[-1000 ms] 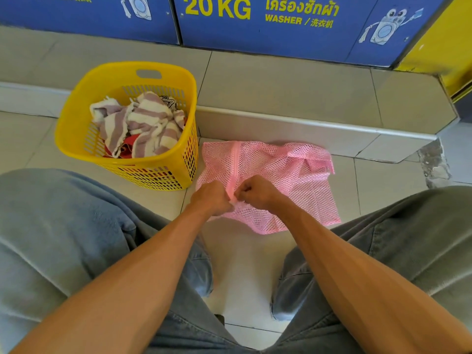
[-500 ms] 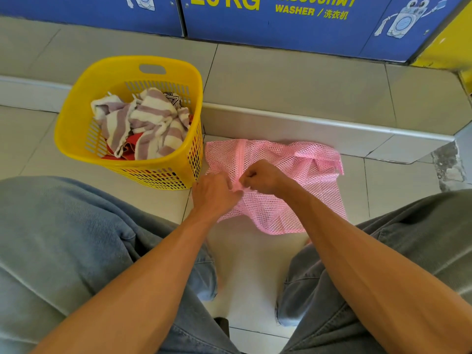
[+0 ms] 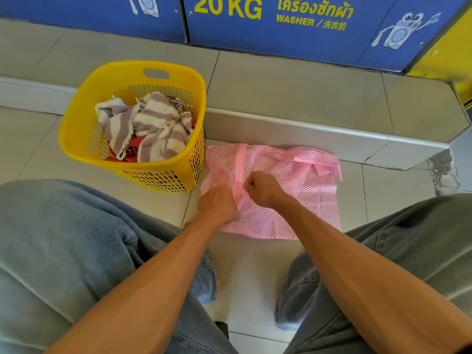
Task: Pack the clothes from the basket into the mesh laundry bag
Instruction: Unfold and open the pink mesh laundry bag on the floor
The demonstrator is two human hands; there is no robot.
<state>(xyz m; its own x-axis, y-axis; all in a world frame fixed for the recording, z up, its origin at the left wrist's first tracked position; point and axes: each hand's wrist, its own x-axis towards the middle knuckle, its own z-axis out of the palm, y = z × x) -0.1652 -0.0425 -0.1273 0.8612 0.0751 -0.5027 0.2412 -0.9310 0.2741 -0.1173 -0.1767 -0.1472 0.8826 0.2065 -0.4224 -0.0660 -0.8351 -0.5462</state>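
A pink mesh laundry bag [image 3: 293, 180] lies flat on the tiled floor, its zipper strip running away from me. My left hand [image 3: 218, 204] pinches the near end of the zipper strip. My right hand [image 3: 261, 187] is closed on the strip just beyond it, fingers hidden under the fist. To the left stands a yellow plastic basket [image 3: 76, 129] holding striped purple-and-white clothes [image 3: 145, 126] over a red garment [image 3: 132, 149].
A raised tiled step [image 3: 306, 129] runs behind the bag and basket, with blue washer panels [image 3: 293, 26] above it. My knees in grey jeans flank the floor space on both sides. A cracked floor patch [image 3: 441, 172] lies at the right.
My right hand has moved farther along the zipper strip, away from me, while my left hand stays at the near end. The view has shifted slightly.
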